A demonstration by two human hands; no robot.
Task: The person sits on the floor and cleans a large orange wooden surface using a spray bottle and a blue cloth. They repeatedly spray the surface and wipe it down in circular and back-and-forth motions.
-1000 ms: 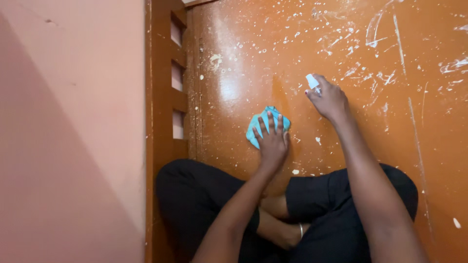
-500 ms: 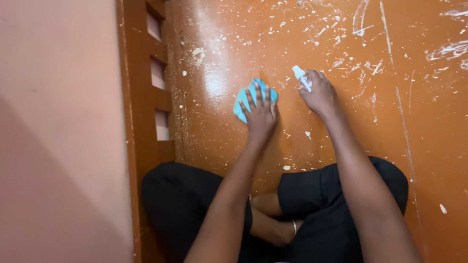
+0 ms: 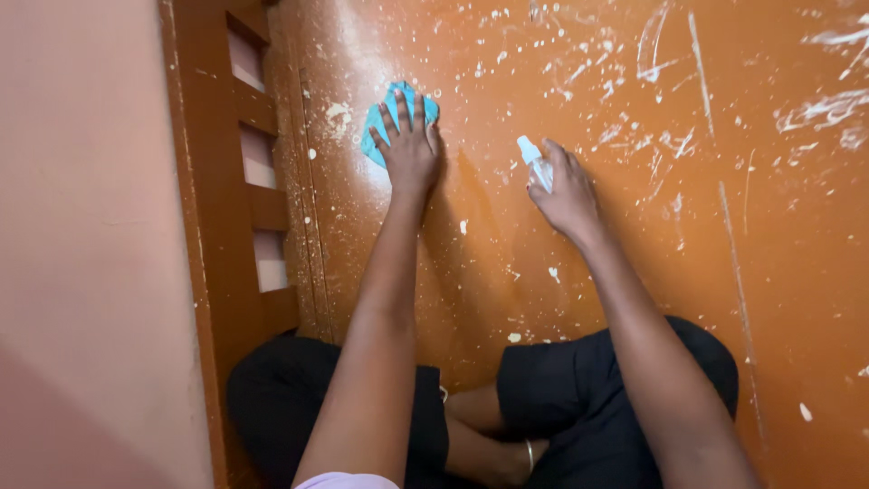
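The left hand [image 3: 409, 149] presses flat on a blue cloth [image 3: 380, 122] beside the wooden railing [image 3: 244, 181], while the right hand [image 3: 566, 190], farther from it, keeps a closed grip around a small spray bottle [image 3: 534, 163].

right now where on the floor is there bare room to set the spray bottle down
The orange floor right of the right hand lies bare except for white paint flecks. A smaller free patch sits between both forearms. It is crowded by the left hand on the blue cloth, against the wooden frame.

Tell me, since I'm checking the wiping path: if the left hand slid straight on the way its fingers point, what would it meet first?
Probably only more paint-speckled orange floor. The left hand lies flat on the blue cloth, fingers pointing up the picture; nothing else shows there before the frame's edge.
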